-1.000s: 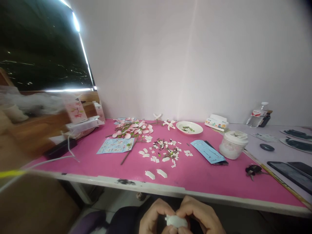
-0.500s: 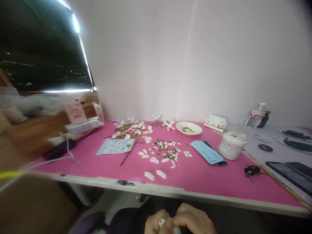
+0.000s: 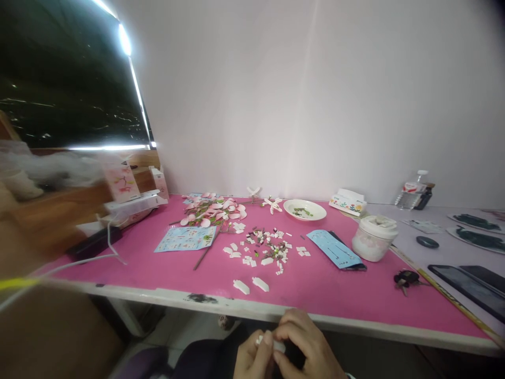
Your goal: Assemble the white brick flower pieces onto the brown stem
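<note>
Below the table's front edge, my left hand point(image 3: 253, 358) and my right hand point(image 3: 302, 345) meet, both closed on a small white toy-brick piece point(image 3: 279, 346). Fingers cover much of it, so its full shape is hidden. On the pink tabletop just beyond lie two white elongated pieces point(image 3: 251, 285), side by side. Farther in is a loose pile of small white, brown and green bricks point(image 3: 272, 245), with white flat pieces point(image 3: 232, 250) to its left. Pink brick blossoms on branches point(image 3: 215, 209) lie at the back left.
A blue printed sheet point(image 3: 185, 238) lies left of the pile, and a blue booklet point(image 3: 335, 248) lies right. A white plate point(image 3: 304, 217) holds green bits. Also there are a lidded white jar point(image 3: 373, 245), keys point(image 3: 408, 279), a phone point(image 3: 465, 284), a tissue pack point(image 3: 347, 202) and a bottle point(image 3: 412, 192).
Both hands have risen slightly toward the table edge, still around the white piece. The right hand's fingers have shifted, showing more of it. The things on the table stay put.
</note>
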Motion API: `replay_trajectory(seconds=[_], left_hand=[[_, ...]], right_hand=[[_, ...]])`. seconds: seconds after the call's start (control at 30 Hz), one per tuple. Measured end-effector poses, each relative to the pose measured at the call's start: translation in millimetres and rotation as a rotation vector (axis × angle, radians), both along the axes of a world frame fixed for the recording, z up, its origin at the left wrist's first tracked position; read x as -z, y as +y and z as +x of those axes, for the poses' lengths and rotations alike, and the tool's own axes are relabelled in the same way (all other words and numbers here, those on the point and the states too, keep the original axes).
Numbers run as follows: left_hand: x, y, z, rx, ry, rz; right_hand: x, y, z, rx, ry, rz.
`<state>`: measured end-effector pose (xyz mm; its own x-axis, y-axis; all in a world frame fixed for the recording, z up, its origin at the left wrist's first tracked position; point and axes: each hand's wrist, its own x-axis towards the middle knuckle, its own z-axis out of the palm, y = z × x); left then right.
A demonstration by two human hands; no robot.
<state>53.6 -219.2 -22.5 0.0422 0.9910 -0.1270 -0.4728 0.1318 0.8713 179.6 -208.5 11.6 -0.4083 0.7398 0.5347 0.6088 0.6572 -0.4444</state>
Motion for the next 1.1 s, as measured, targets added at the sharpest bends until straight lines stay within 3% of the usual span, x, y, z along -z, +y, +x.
replay_trajectory(seconds=[0.33,0.43,0.57,0.7,0.8,0.93,1.1], left_hand=[[5.8,14,-28,0.019,0.238,0.034],[-2.9,17,-37,-0.005,0.336,0.085],[-25.5,27,-52,-0.069,0.539,0.191],[-49.7,59,-65,-0.104,0.848,0.318],[-60.3,91,-67,-0.078,1.106,0.379],[-64.4,125,-58,-0.029,1.413,0.408],[-64.0,145,-39,0.072,1.683,0.378]], right_hand=[[-4.7,59,22,0.283,-0.121,0.045],[-0.3,73,19,0.326,-0.172,0.053],[1.5,82,11,0.332,-0.237,0.06],[-6.9,92,8,0.331,-0.292,0.069],[-14.1,107,6,0.325,-0.346,0.075],[-17.2,127,1,0.316,-0.437,0.078],[-14.2,141,-4,0.333,-0.525,0.072]])
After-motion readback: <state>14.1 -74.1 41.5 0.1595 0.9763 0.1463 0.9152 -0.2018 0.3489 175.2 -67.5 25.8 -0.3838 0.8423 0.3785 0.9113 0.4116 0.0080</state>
